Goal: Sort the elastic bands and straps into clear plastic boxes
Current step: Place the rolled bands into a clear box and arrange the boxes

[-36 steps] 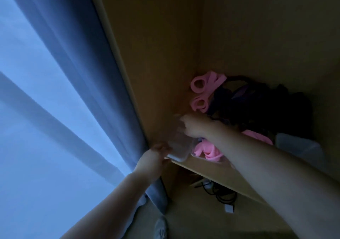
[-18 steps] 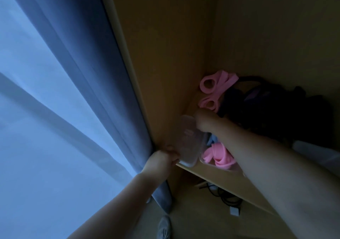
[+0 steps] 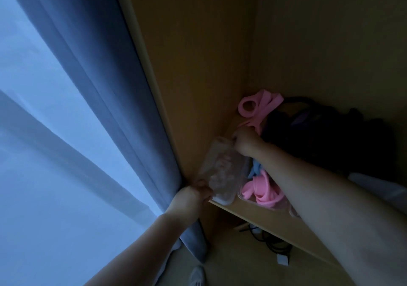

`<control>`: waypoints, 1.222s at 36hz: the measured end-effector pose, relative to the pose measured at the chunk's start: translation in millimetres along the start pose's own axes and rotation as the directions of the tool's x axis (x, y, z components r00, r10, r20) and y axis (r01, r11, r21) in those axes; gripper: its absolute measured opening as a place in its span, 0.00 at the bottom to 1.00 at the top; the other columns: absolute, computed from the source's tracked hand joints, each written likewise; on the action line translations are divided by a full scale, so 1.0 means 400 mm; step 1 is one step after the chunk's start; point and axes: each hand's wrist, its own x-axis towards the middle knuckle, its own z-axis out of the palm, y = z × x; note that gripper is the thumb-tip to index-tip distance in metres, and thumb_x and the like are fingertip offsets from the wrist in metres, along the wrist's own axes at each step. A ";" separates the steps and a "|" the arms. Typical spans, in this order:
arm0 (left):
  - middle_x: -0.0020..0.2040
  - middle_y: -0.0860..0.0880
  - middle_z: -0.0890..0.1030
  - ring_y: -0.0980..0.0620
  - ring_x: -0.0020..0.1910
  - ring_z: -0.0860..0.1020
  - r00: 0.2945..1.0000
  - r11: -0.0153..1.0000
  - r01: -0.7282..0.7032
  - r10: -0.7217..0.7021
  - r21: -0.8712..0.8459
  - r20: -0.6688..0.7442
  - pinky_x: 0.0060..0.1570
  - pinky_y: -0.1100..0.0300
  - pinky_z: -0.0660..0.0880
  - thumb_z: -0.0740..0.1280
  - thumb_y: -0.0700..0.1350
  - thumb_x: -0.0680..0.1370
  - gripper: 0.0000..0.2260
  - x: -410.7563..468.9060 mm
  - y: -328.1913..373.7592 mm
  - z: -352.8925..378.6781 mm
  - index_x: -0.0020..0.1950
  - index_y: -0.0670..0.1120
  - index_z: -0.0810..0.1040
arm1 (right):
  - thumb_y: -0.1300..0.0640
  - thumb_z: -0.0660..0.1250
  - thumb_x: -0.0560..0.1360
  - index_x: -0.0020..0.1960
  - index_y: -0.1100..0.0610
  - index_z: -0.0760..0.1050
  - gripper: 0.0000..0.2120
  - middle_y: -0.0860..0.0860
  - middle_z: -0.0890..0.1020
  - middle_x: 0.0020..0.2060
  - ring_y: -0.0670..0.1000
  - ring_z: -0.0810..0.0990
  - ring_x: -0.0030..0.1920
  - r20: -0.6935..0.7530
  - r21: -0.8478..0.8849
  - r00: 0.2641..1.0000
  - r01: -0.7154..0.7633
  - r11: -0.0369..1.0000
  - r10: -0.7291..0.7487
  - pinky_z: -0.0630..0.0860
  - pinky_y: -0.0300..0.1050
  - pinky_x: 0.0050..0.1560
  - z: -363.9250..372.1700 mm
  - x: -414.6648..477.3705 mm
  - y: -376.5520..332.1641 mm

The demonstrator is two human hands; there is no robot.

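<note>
- The left hand [image 3: 193,195] pinches the near end of the clear lid [image 3: 222,171] and the right hand [image 3: 244,142] curls on its far end, holding it tilted by the left wall, likely to free the opening
- The clear plastic box [image 3: 242,197] sits at the near edge of the shelf [image 3: 253,214], with pink bands [image 3: 262,192] and a blue band [image 3: 255,170] inside
- Loose pink straps [image 3: 257,107] and a dark heap [image 3: 326,136] lie farther back, apparently unsorted

Wooden shelf [image 3: 264,222] carried clear box [image 3: 241,195] at front left edge, pink and blue bands [image 3: 264,194] inside. Pink straps [image 3: 257,107] lay in back left corner. Dark heap [image 3: 319,136] beside them, detail lost in shadow. Pale object [image 3: 374,189] at right, unidentified.
</note>
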 end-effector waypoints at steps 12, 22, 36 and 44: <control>0.49 0.50 0.79 0.48 0.41 0.81 0.995 0.999 0.041 -0.044 -0.032 -0.092 0.36 0.54 0.79 0.64 0.46 0.74 0.07 0.003 0.036 -0.030 0.49 0.47 0.80 | 0.60 0.63 0.78 0.55 0.56 0.80 0.09 0.55 0.81 0.56 0.55 0.78 0.55 -0.056 0.238 0.998 -0.005 0.971 0.019 0.73 0.44 0.55 -0.063 -0.012 -0.025; 0.50 0.49 0.77 0.52 0.45 0.78 0.969 0.999 -0.002 -0.010 -0.050 -0.245 0.41 0.57 0.77 0.58 0.51 0.77 0.13 0.050 0.084 -0.093 0.50 0.46 0.79 | 0.64 0.57 0.80 0.66 0.60 0.74 0.16 0.57 0.76 0.63 0.56 0.75 0.60 -0.138 0.349 0.989 -0.002 0.937 0.054 0.73 0.46 0.58 -0.195 -0.073 -0.006; 0.68 0.57 0.72 0.53 0.63 0.73 0.975 0.967 0.133 -0.167 0.216 0.149 0.57 0.61 0.70 0.64 0.50 0.79 0.14 0.018 0.071 -0.016 0.63 0.54 0.78 | 0.69 0.62 0.75 0.52 0.63 0.80 0.10 0.58 0.82 0.49 0.54 0.78 0.48 -0.252 0.369 0.941 -0.123 0.921 0.226 0.74 0.42 0.52 -0.219 -0.135 0.169; 0.45 0.52 0.81 0.48 0.44 0.80 0.993 0.973 0.094 -0.106 0.209 0.046 0.33 0.59 0.76 0.67 0.44 0.71 0.05 0.015 0.056 -0.006 0.40 0.49 0.83 | 0.70 0.58 0.76 0.51 0.64 0.80 0.12 0.62 0.82 0.49 0.55 0.78 0.47 -0.230 0.399 0.947 -0.120 0.909 0.226 0.74 0.44 0.52 -0.190 -0.151 0.167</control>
